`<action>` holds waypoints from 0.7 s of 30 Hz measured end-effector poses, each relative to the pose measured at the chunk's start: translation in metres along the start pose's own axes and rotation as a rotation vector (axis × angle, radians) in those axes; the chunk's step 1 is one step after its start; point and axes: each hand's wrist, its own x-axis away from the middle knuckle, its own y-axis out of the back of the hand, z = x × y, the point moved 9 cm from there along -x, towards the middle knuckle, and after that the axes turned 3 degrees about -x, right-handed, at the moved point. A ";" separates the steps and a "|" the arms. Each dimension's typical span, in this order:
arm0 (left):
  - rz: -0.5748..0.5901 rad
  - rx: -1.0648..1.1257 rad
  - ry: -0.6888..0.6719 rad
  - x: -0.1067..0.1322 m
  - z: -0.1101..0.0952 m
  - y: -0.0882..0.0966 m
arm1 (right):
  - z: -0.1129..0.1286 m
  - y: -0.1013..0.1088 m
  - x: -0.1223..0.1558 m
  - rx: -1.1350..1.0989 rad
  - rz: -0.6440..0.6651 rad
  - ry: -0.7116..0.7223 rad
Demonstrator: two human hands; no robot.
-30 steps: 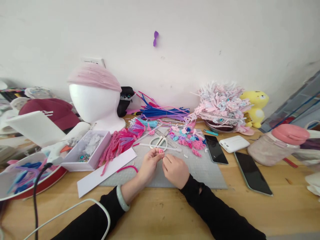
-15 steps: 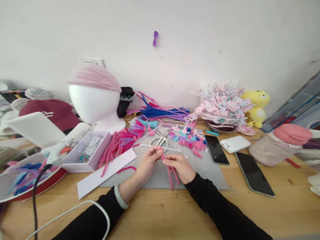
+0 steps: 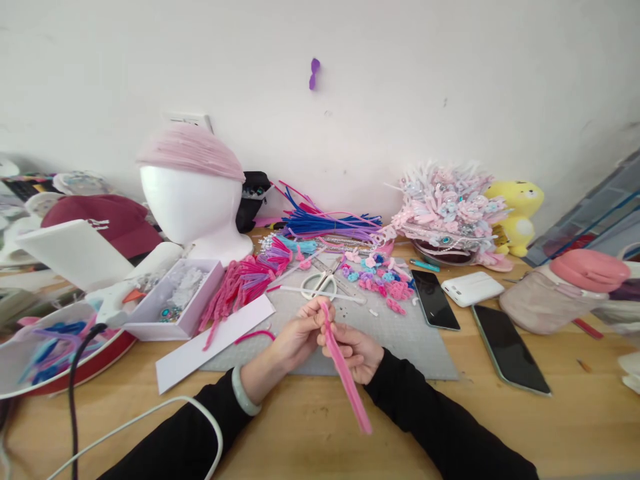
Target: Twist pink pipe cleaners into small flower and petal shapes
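Observation:
A pink pipe cleaner [image 3: 347, 377], bent so its legs lie together, slants down toward the near table edge. My left hand [image 3: 301, 333] pinches its upper end, a pale bangle on the wrist. My right hand [image 3: 356, 352] is closed just below, its fingers gripping the stem from the side. Beyond the hands, scissors [image 3: 320, 285] with white handles lie on a grey cutting mat [image 3: 415, 357]. Small pink, blue and purple fuzzy flowers [image 3: 380, 277] are scattered to their right. A bunch of pink and purple pipe cleaners [image 3: 245, 283] lies to their left.
At left stand a white box [image 3: 195, 320] of beads, a glue gun [image 3: 113, 303] with its cord, and a white mannequin head [image 3: 193, 207]. Phones [image 3: 510, 347], a power bank [image 3: 473, 288] and a decorated cap [image 3: 450, 220] sit right. A white strip [image 3: 215, 340] lies near my left forearm.
The pipe cleaner's loose legs, apart and hanging down before, now lie together and point toward me and to the right. My right hand has turned and moved slightly lower.

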 end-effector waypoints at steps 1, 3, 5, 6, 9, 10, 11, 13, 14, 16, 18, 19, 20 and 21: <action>-0.002 -0.007 -0.001 0.000 0.000 0.000 | -0.001 0.001 0.000 0.013 -0.004 -0.003; -0.026 -0.029 -0.007 0.000 -0.001 0.002 | -0.001 0.003 -0.001 0.038 -0.028 -0.001; -0.070 -0.061 -0.024 -0.001 -0.004 0.006 | 0.001 0.007 -0.002 0.085 -0.075 0.020; -0.094 -0.083 -0.038 0.000 -0.006 0.008 | 0.004 0.009 -0.002 0.126 -0.109 0.047; -0.146 -0.166 -0.080 0.000 -0.011 0.013 | 0.022 0.014 0.001 0.326 -0.241 0.202; -0.158 -0.193 -0.091 -0.001 -0.013 0.014 | 0.030 0.015 0.004 0.415 -0.295 0.259; -0.167 -0.220 -0.101 -0.001 -0.014 0.015 | 0.036 0.016 0.007 0.515 -0.350 0.301; -0.198 -0.281 -0.125 -0.001 -0.016 0.017 | 0.047 0.016 0.014 0.771 -0.470 0.364; -0.220 -0.316 -0.137 -0.001 -0.017 0.019 | 0.054 0.014 0.019 0.937 -0.537 0.406; -0.273 -0.391 -0.148 0.000 -0.016 0.022 | 0.065 0.002 0.028 1.345 -0.654 0.550; -0.340 -0.454 -0.150 0.001 -0.015 0.027 | 0.066 -0.017 0.033 1.753 -0.712 0.710; -0.372 -0.474 -0.154 0.002 -0.014 0.030 | 0.063 -0.023 0.033 1.908 -0.718 0.757; -0.398 -0.482 -0.159 0.002 -0.014 0.033 | 0.060 -0.026 0.032 2.009 -0.720 0.774; -0.407 -0.479 -0.162 0.002 -0.014 0.034 | 0.059 -0.026 0.031 2.047 -0.726 0.770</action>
